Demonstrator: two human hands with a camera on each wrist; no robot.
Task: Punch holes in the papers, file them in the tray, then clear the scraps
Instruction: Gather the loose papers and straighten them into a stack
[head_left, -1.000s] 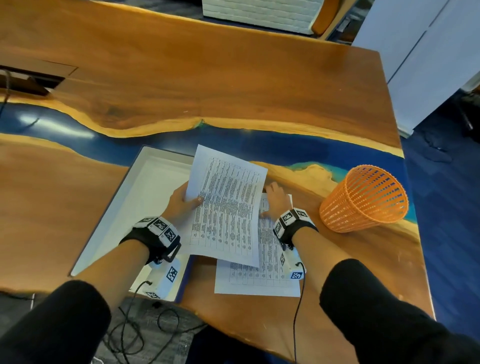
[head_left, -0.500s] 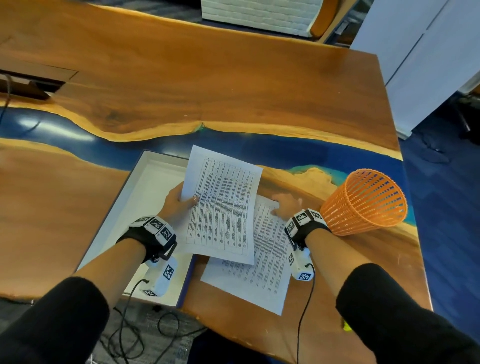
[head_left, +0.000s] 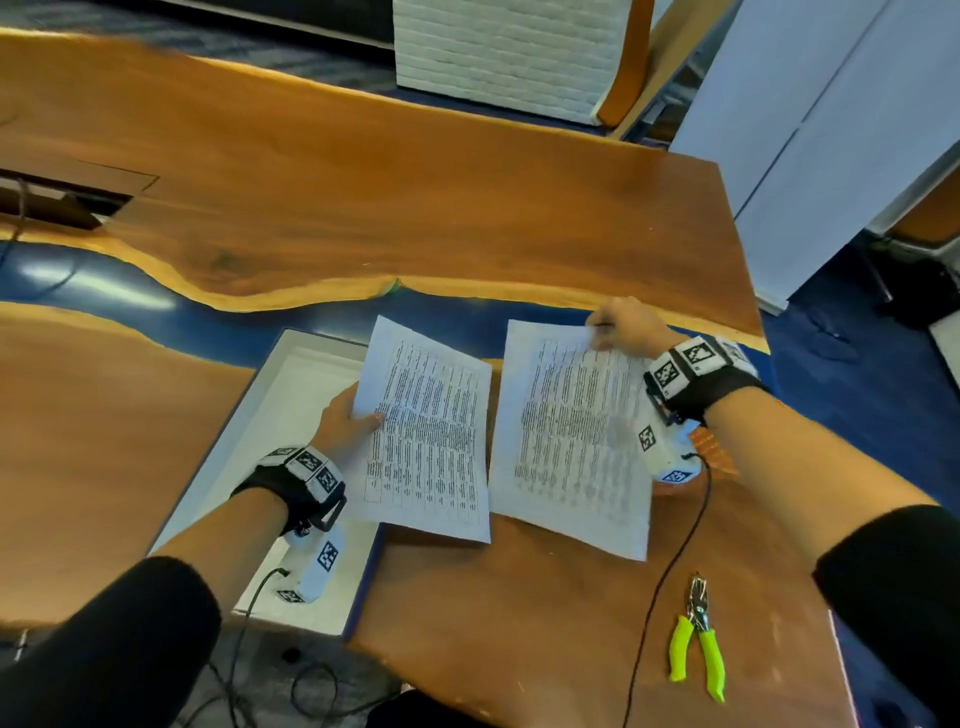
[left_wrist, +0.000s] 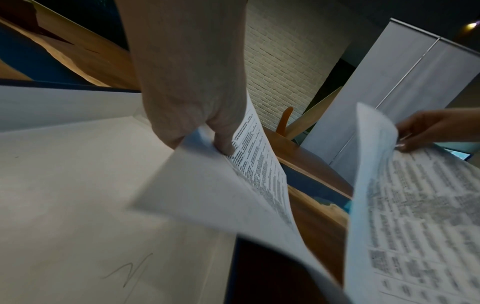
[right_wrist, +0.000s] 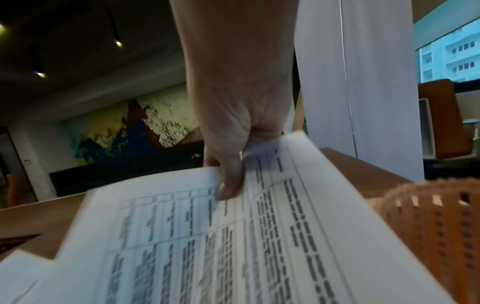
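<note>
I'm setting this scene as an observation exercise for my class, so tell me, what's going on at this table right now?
A person is sorting printed sheets at a wooden table. The left hand pinches one printed sheet by its edge, partly over the white tray. The right hand pinches a second printed sheet by its far corner, lifted beside the first. A hole punch with lime-green handles lies untouched near the table's edge. An orange mesh basket stands behind the right wrist.

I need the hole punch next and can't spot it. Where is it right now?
In the head view the hole punch, with lime-green handles, lies untouched on the wooden table near its front edge, at the person's right, below the right forearm and nearer than the sheet that the right hand holds.
</note>
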